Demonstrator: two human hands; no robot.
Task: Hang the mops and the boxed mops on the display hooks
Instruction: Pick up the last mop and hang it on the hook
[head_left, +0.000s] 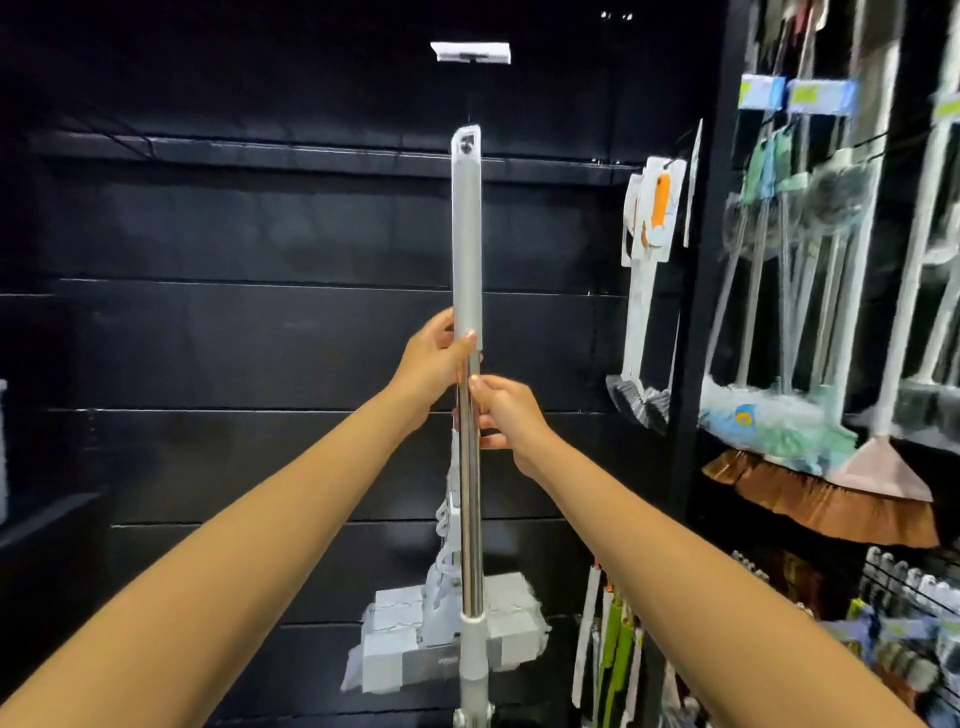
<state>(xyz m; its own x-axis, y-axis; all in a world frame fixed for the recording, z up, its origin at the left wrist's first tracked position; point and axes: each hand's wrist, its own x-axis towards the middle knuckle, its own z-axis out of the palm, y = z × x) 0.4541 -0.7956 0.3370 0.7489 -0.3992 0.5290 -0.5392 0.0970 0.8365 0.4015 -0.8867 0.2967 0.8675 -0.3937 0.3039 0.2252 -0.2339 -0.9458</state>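
I keep the mop (467, 234) upright, left hand (434, 364) and right hand (506, 415) both gripping its pole, to line its hole (466, 143) up just below the tag (470, 52).

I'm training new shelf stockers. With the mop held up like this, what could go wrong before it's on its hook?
1. The left hand and right hand grip the mop handle mid-shaft, far below its hanging hole, so the top may wobble and miss.
2. The hook under the white tag barely shows against the black panel, so aiming could be hard.
3. A sideways swing could knock the carded packs hanging on the right.
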